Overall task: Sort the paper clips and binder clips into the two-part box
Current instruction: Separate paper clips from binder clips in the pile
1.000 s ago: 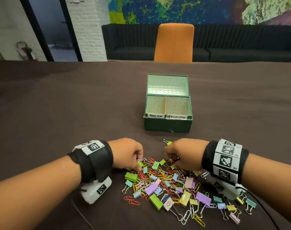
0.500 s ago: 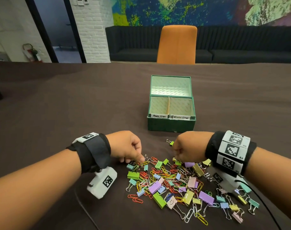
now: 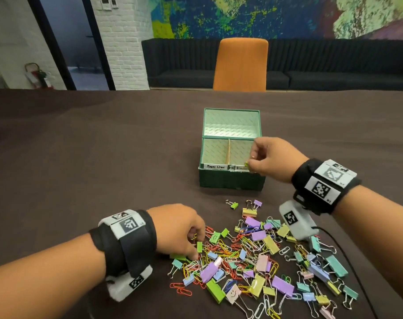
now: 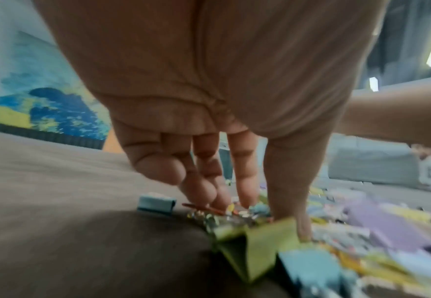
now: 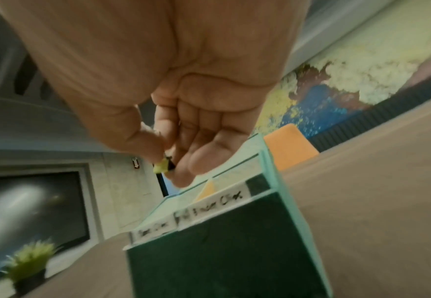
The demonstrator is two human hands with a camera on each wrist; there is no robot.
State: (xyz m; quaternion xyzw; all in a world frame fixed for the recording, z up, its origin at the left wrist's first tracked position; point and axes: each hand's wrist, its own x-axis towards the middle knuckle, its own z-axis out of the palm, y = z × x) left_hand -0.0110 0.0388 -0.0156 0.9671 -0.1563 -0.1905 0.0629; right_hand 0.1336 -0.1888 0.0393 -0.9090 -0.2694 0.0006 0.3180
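Clips of two kinds lie heaped on the dark brown table (image 3: 80,157): a mixed pile (image 3: 253,261) of coloured paper clips and pastel binder clips spread at about five o'clock from the table's middle, nearest the person. At twelve o'clock from the pile stands the green two-part box (image 3: 231,180), its lid (image 3: 230,123) open and tipped back. A divider splits the box into a left part labelled "Paper Clips" and a right part whose label is half hidden behind the fingers.

The right hand (image 3: 273,158) hangs over the box's front right corner, at about one o'clock from the pile. Its thumb and forefinger pinch a small green binder clip (image 3: 246,164), held just above the front rim of the right part; the right wrist view shows the same clip (image 5: 162,166) nipped between the fingertips, with the other fingers curled in behind.

The left hand (image 3: 179,229) is down at the pile's nine o'clock edge, fingers bent onto the clips. In the left wrist view the fingertips (image 4: 201,191) touch the jumble of paper clips, but the blur is too heavy to tell whether they grasp anything. A light blue binder clip (image 4: 156,203) lies just beside them on the table.

An orange chair (image 3: 240,65) stands beyond the table's far edge, at twelve o'clock from the box.
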